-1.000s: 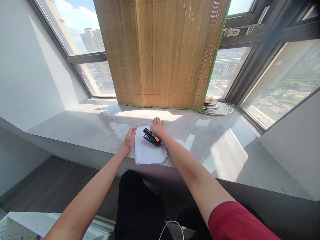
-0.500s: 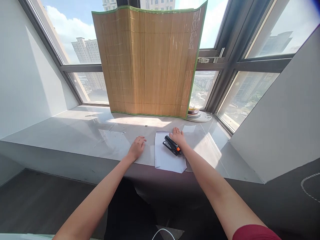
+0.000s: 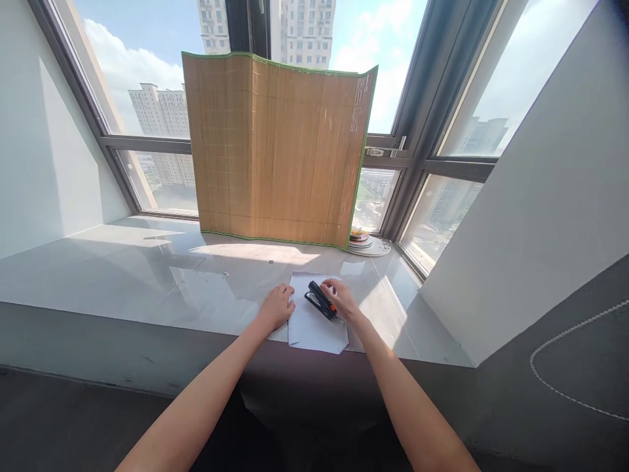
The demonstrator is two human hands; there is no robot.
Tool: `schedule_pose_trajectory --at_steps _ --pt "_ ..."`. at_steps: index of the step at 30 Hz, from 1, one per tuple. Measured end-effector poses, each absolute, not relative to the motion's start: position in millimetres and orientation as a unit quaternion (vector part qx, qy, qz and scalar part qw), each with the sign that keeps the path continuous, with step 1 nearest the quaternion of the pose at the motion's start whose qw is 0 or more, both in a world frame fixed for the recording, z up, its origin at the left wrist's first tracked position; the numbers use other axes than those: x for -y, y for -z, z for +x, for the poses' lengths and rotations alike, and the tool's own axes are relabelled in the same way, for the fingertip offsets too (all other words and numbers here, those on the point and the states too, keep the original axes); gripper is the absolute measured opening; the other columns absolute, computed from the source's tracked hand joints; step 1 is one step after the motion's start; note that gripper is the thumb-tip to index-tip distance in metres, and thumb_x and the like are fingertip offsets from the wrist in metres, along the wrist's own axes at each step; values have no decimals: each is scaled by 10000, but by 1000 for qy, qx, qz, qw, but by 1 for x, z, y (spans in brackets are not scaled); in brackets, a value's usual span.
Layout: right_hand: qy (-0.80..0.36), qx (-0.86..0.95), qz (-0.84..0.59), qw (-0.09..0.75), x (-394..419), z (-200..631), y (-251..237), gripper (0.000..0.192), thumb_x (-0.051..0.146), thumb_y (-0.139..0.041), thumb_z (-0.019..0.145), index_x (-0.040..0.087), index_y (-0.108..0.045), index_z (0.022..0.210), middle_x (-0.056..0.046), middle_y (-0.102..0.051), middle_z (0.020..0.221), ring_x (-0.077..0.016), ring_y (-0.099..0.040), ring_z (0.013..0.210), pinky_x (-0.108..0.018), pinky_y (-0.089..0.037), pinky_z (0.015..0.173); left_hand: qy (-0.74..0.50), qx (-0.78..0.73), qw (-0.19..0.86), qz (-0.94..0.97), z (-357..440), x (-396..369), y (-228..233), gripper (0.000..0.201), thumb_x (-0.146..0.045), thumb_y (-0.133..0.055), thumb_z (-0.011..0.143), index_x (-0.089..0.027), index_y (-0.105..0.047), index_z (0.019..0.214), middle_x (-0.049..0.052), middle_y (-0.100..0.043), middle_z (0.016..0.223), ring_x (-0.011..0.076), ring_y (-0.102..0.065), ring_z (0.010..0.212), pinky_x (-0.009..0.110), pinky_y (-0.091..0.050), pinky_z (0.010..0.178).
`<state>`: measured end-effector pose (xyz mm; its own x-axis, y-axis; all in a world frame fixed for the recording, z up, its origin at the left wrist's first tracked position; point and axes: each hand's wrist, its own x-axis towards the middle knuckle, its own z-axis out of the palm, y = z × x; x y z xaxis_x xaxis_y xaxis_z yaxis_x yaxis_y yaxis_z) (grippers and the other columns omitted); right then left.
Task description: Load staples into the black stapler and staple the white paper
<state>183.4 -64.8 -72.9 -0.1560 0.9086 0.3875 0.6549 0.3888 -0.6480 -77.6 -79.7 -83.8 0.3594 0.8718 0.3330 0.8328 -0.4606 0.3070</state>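
A black stapler [image 3: 320, 300] with an orange patch lies at a slant on white paper [image 3: 314, 333] near the front edge of the sill. My right hand [image 3: 340, 298] is at the stapler's right side. Its bent fingers reach over toward the stapler's top and appear to touch it, but are not closed round it. On the paper's left edge rests my left hand [image 3: 278, 307], fingers slightly spread and holding nothing. The paper's lower corners look folded or creased.
A bamboo mat [image 3: 285, 151] with green edging stands upright against the window. Beside its lower right corner sits a stack of round, plate-like things [image 3: 361, 241]. A small dark piece [image 3: 270, 261] lies on the sill [image 3: 122, 282]. A white cord [image 3: 550, 387] hangs at right.
My right hand has lifted from lying flat and its fingers have bent toward the stapler. My left hand has moved right to the paper's edge. The camera view has shifted.
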Motion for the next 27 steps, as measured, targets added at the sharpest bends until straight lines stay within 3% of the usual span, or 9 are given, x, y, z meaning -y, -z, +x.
schedule_pose_trajectory --at_steps 2,4,10,16,20,24,27 --pt "-171 758 -512 366 85 184 82 430 473 -669 887 222 -667 1236 -87 -731 1130 -255 -676 1012 -382 -528 929 -230 -517 41 823 -77 79 83 280 -180 -494 939 -208 -620 1188 127 -625 1203 310 -596 1124 463 -464 1039" --pt "-167 753 -518 370 96 184 87 435 360 -718 837 239 -665 1252 -91 -733 1156 -270 -674 1059 -405 -521 964 -233 -517 42 822 -76 79 83 273 -177 -491 936 -207 -619 1174 127 -623 1188 306 -591 1112 459 -462 1031" --pt "-227 737 -475 424 92 189 84 398 291 -657 849 254 -708 1241 -82 -751 1241 -285 -681 1165 -458 -502 1054 -227 -513 45 827 -79 76 84 267 -178 -486 937 -212 -618 1167 120 -618 1163 293 -580 1116 437 -456 1029" --pt "-264 662 -517 473 83 194 87 438 404 -381 976 239 -687 1242 -76 -757 1138 -274 -668 1118 -453 -479 1057 -258 -485 118 827 -85 73 85 289 -203 -475 954 -198 -609 1210 140 -601 1269 299 -576 1224 474 -455 1097" --pt "-288 646 -510 489 77 195 92 457 445 -381 923 218 -686 1177 -90 -727 1087 -282 -648 1064 -452 -462 1036 -332 -401 254 815 -96 69 88 431 -297 -528 980 -235 -493 1405 130 -490 1530 282 -483 1438 474 -431 1191" --pt "-309 638 -503 495 73 196 96 461 487 -394 897 232 -686 1147 -81 -722 1062 -281 -632 1017 -454 -459 1017 -365 -380 357 771 -104 62 92 625 -453 -682 928 -223 -450 1460 177 -427 1604 333 -430 1509 526 -443 1202" --pt "-309 631 -507 499 71 197 98 451 485 -391 895 233 -681 1133 -80 -720 1044 -278 -632 999 -457 -467 1005 -373 -364 363 772 -105 60 93 775 -492 -786 853 -215 -443 1491 191 -413 1626 358 -386 1539 576 -357 1261"
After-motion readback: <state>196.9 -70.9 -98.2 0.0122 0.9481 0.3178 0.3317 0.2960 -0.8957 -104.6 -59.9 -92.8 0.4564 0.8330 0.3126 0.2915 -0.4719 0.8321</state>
